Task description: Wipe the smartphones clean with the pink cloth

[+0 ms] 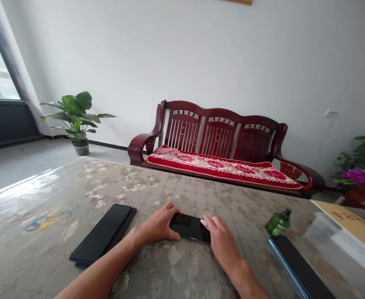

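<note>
A black phone (189, 226) lies flat on the patterned table (139, 182) in front of me. My left hand (158, 224) is curled around its left end, fingers over the far edge. The fingers of my right hand (220, 241) are bent over the phone's right end and press on it. Both hands grip the phone between them.
Two stacked black phones (103, 233) lie to the left, another dark phone (301, 268) at the right edge. A small green bottle (277, 223) lies on its side near it. Coloured rubber bands (40, 220) sit far left. A red wooden bench (220, 149) stands behind the table.
</note>
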### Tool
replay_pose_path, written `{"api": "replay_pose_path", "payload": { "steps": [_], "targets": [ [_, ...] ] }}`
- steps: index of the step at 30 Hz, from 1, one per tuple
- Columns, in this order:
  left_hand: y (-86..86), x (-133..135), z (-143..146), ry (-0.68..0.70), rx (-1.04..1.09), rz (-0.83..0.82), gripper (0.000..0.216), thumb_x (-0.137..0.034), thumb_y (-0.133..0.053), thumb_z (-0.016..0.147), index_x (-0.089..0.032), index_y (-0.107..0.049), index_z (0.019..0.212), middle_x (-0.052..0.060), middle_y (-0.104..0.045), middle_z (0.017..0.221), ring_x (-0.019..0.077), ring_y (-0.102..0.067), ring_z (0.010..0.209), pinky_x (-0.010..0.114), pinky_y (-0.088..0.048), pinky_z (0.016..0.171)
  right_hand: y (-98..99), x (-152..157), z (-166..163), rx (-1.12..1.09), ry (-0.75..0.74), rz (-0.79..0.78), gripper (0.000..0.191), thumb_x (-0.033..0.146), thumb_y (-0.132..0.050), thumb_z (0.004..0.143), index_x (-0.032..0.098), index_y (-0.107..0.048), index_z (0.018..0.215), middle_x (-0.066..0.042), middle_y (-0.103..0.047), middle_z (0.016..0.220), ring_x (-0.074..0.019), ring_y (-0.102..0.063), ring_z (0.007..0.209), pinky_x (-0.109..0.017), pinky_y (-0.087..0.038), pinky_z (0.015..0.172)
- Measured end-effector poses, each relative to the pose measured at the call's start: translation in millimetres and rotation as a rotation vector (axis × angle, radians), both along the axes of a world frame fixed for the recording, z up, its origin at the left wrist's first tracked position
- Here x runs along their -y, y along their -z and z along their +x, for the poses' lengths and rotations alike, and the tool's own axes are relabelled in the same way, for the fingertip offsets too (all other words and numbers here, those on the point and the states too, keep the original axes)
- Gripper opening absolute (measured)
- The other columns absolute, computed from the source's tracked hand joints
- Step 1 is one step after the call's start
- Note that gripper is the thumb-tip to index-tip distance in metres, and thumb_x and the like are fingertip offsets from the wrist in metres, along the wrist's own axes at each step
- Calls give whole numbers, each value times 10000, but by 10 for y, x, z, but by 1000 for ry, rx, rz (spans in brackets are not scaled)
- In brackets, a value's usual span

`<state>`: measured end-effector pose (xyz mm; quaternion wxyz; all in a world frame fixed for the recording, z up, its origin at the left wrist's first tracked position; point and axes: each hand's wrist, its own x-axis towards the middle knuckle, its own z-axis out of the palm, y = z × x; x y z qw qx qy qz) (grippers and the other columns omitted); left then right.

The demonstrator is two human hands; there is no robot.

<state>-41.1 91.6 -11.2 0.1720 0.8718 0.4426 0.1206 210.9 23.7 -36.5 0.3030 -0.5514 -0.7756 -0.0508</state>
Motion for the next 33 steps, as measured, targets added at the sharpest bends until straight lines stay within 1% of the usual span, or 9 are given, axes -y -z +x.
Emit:
{"api": "replay_pose_path", "payload": {
  "steps": [5,10,16,19,24,27,29,31,33],
  "targets": [
    [12,23,52,-38,-41,24,617,-495,-802,602,-255,-568,1120,42,-545,1140,260,-652,914,317,-516,814,-25,-20,10,64,38,14,312,167,-402,978,272,-593,1201,-46,-626,915,-206,-592,905,-307,-468,808],
    [5,39,68,-48,-40,32,637,-489,-807,602,-243,-559,1136,49,-541,1147,272,-646,947,326,-511,839,-70,-20,-8,114,58,-5,293,175,-440,961,260,-600,1191,-62,-624,946,-215,-577,900,-316,-454,807],
    [-7,49,72,-57,-46,23,625,-506,-803,608,-262,-556,1127,42,-545,1161,271,-650,943,327,-514,830,-16,-73,16,89,48,24,284,227,-424,987,267,-610,1197,-54,-612,899,-208,-585,861,-302,-462,766],
    [6,59,75,-62,-35,33,622,-504,-799,614,-265,-552,1132,40,-542,1169,268,-652,942,324,-511,828,15,-92,32,91,54,29,311,198,-424,978,268,-598,1227,-54,-611,906,-213,-588,870,-308,-475,766],
    [36,73,71,-63,-18,46,615,-496,-795,622,-252,-556,1134,46,-546,1160,267,-657,933,321,-510,817,21,-87,42,143,45,14,404,98,-395,949,246,-549,1292,-70,-620,968,-226,-588,920,-324,-481,807],
    [53,68,70,-66,-14,50,616,-503,-791,622,-262,-551,1135,43,-547,1165,268,-657,937,321,-508,822,9,-83,41,110,26,18,440,61,-374,931,236,-515,1308,-71,-629,1002,-226,-586,938,-335,-479,822],
    [58,65,72,-67,-14,51,616,-508,-789,619,-265,-550,1132,41,-549,1159,268,-657,935,320,-507,821,-5,-82,38,64,21,21,387,66,-372,933,223,-531,1249,-69,-635,1004,-223,-587,938,-341,-480,819],
    [55,65,77,-67,-17,52,613,-508,-788,619,-258,-554,1127,42,-551,1152,266,-658,927,321,-509,814,-23,-79,32,35,22,13,283,96,-382,948,216,-570,1123,-63,-635,975,-217,-589,919,-339,-479,804],
    [45,72,84,-69,-21,54,613,-511,-782,623,-248,-556,1128,46,-550,1152,267,-659,919,328,-513,807,-44,-70,25,31,23,1,220,130,-398,961,224,-588,1018,-50,-629,939,-205,-591,890,-328,-475,791]
  ]
}}
